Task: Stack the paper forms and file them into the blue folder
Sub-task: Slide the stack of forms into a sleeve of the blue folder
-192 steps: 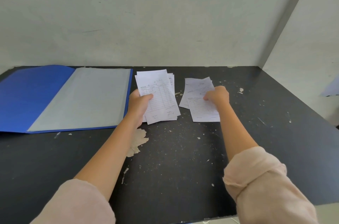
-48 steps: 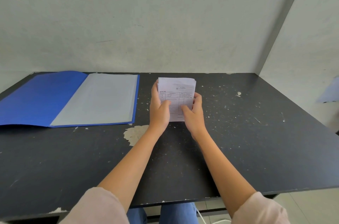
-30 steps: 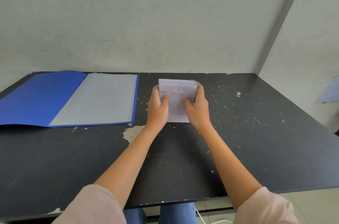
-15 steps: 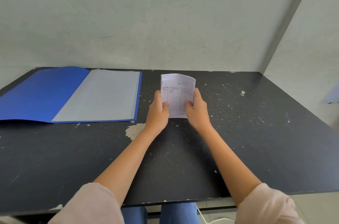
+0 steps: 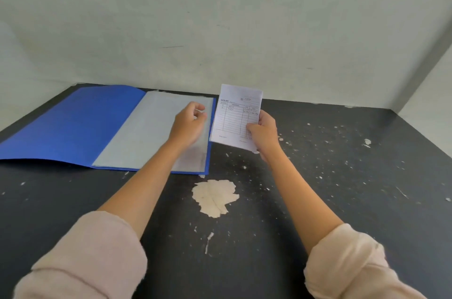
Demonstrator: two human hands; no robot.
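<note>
– Pale plaster walls, a black chipped tabletop (image 5: pixel 318 188), and the blue folder (image 5: pixel 68 125) lying open at the left with its clear sleeve (image 5: pixel 146 137) facing up. Where are the paper forms?

– Off the tabletop, in the right hand (image 5: pixel 263 133), just right of the folder's edge. The paper forms (image 5: pixel 234 117) make one squared stack, held upright. The thumb is in front and the fingers (image 5: pixel 266 117) wrap behind its lower right part.

– And the left hand?

– The left hand (image 5: pixel 189 123) hovers over the sleeve near its right edge, its fingers (image 5: pixel 199 106) loosely curled. Whether they have caught the plastic, I cannot tell.

– How will that stack behave?

– Light and thin, I'd judge, with just enough stiffness as a bundle to stand up. Pinched low at one side, loose sheets may fan or slide apart.

– So where to take hold?

– Along a long side, thumb flat across the middle, keeping the edges flush. The sleeve looks slick and limp. I'd lift its free edge and feed the stack in short end first.
</note>
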